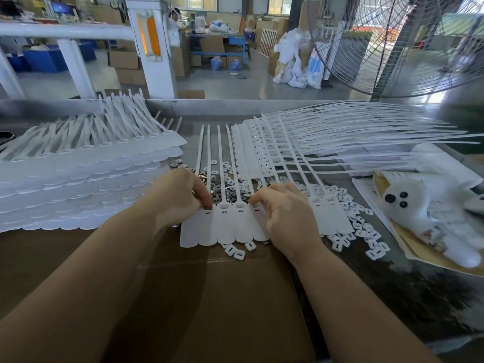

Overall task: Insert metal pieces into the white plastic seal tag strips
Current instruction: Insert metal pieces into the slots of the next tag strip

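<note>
Head view, tag strip [230, 224]: white, flat, joined tags with long thin tails.
Left hand [180, 195]: fingertips curled, pressing its left tag.
Right hand [285, 216]: fingers curled on its right tags.

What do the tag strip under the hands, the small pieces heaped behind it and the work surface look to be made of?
Tag strip: matte, slightly translucent white plastic, apparently flexible. Pieces behind it: shiny grey, likely metal; the white square ones look plastic. Work surface: flat brown cardboard, with a taped seam.
</note>
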### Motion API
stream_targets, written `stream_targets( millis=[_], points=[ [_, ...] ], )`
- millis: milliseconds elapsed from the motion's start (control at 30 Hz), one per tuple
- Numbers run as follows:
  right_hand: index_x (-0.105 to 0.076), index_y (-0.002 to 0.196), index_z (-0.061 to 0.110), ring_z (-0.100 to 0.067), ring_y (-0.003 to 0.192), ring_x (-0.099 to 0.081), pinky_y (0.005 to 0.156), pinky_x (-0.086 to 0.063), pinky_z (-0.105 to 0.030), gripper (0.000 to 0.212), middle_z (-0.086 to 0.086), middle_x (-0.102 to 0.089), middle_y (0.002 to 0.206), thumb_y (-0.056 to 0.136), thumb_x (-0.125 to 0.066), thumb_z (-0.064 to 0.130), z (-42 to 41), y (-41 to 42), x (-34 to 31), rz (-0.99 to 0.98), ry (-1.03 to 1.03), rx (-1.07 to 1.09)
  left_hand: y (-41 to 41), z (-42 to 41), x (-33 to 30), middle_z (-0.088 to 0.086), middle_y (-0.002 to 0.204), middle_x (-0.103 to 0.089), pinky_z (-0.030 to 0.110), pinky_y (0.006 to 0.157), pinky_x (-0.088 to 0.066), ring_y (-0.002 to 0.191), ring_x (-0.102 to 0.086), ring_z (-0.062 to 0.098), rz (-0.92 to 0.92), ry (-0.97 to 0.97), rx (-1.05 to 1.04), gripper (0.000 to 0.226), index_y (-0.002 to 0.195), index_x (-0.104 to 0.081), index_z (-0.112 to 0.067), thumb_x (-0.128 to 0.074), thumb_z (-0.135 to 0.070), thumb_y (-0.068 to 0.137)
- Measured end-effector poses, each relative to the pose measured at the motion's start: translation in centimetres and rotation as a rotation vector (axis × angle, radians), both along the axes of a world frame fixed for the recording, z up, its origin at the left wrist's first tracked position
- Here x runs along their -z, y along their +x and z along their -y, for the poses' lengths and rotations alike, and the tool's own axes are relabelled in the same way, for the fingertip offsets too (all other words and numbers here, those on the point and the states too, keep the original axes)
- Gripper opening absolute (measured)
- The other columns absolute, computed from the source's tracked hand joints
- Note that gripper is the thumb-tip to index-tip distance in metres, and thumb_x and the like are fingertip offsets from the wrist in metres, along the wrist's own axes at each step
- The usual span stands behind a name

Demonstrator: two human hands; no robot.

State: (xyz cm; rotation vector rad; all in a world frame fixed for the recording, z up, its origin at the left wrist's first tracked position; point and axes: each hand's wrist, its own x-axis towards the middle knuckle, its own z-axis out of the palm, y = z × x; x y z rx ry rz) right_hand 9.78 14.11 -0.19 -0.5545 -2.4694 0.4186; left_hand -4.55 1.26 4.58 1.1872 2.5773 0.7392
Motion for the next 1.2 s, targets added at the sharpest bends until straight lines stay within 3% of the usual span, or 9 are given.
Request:
stream_targets(
  millis=[200, 300, 400, 533, 700, 867, 1000, 1200],
  points=[
    [-0.07, 0.091, 0.015, -0.02, 0.093, -0.049, 0.081, -0.041, -0.036, 0.021, -0.001, -0.065, 0.089, 0.088, -0.052, 0.004, 0.1, 0.0, 0.0, -0.014, -0.002, 0.0, 0.1, 0.1, 0.5, -0.009, 0.082, -0.06, 0.013, 0.06, -0.039, 0.074, -0.052, 0.006, -0.028, 0.013, -0.008, 0.039, 0.064, -0.066, -0.032, -0.055, 0.001, 0.084],
    [-0.07, 0.092, 0.015, -0.021, 0.094, -0.049, 0.083, -0.04, -0.036, 0.021, -0.001, -0.064, 0.089, 0.088, -0.052, 0.004, 0.1, 0.1, 0.0, -0.009, -0.003, 0.0, 0.1, 0.2, 0.6, -0.005, 0.087, -0.062, 0.017, 0.063, -0.041, 0.076, -0.054, 0.01, -0.034, 0.059, -0.047, 0.04, 0.062, -0.066, -0.032, -0.055, 0.001, 0.082],
    [-0.07, 0.093, 0.015, -0.02, 0.095, -0.049, 0.084, -0.041, -0.037, 0.022, -0.001, -0.064, 0.089, 0.089, -0.052, 0.004, 0.1, 0.1, 0.0, -0.008, -0.003, 0.002, 0.4, 0.2, 0.8, -0.006, 0.089, -0.059, 0.015, 0.053, -0.034, 0.067, -0.048, 0.007, -0.054, 0.069, -0.088, 0.042, 0.061, -0.064, -0.033, -0.051, 0.002, 0.081],
    [-0.07, 0.091, 0.014, -0.02, 0.093, -0.049, 0.083, -0.041, -0.036, 0.022, -0.001, -0.064, 0.088, 0.088, -0.052, 0.003, 0.1, 0.1, 0.0, -0.018, -0.002, 0.001, 0.4, 0.0, 1.0, -0.005, 0.096, -0.058, 0.02, 0.068, -0.04, 0.081, -0.051, 0.012, -0.045, 0.054, -0.088, 0.042, 0.067, -0.067, -0.03, -0.047, 0.004, 0.082],
    [-0.07, 0.092, 0.015, -0.02, 0.093, -0.049, 0.084, -0.041, -0.037, 0.022, -0.001, -0.064, 0.089, 0.088, -0.052, 0.004, 0.1, 0.1, 0.0, -0.01, 0.006, 0.002, 0.5, 0.1, 1.2, -0.002, 0.092, -0.063, 0.019, 0.056, -0.039, 0.073, -0.05, 0.009, -0.053, 0.112, -0.155, 0.046, 0.061, -0.066, -0.029, -0.045, 0.008, 0.077],
    [-0.07, 0.091, 0.015, -0.02, 0.092, -0.049, 0.084, -0.042, -0.037, 0.022, -0.001, -0.064, 0.088, 0.088, -0.052, 0.004, 0.0, 0.0, 0.0, -0.014, 0.006, 0.002, 0.6, 0.0, 1.3, -0.001, 0.098, -0.063, 0.022, 0.07, -0.039, 0.085, -0.051, 0.014, -0.056, 0.09, -0.135, 0.045, 0.069, -0.07, -0.025, -0.042, 0.009, 0.079],
    [-0.07, 0.091, 0.015, -0.02, 0.092, -0.049, 0.083, -0.041, -0.035, 0.023, -0.001, -0.064, 0.088, 0.088, -0.051, 0.003, -0.1, 0.0, 0.0, -0.006, 0.005, -0.001, 0.7, 0.3, 1.4, -0.001, 0.089, -0.062, 0.02, 0.06, -0.038, 0.083, -0.052, 0.016, -0.024, 0.15, -0.177, 0.044, 0.063, -0.065, -0.026, -0.044, 0.01, 0.077],
    [-0.07, 0.092, 0.015, -0.019, 0.094, -0.049, 0.084, -0.041, -0.036, 0.023, -0.001, -0.065, 0.09, 0.088, -0.051, 0.004, 0.0, 0.0, 0.0, -0.005, 0.001, -0.002, 0.9, 0.2, 1.5, -0.004, 0.093, -0.056, 0.016, 0.055, -0.033, 0.076, -0.047, 0.01, -0.068, 0.107, -0.154, 0.043, 0.065, -0.066, -0.027, -0.044, 0.008, 0.078]
  ],
)
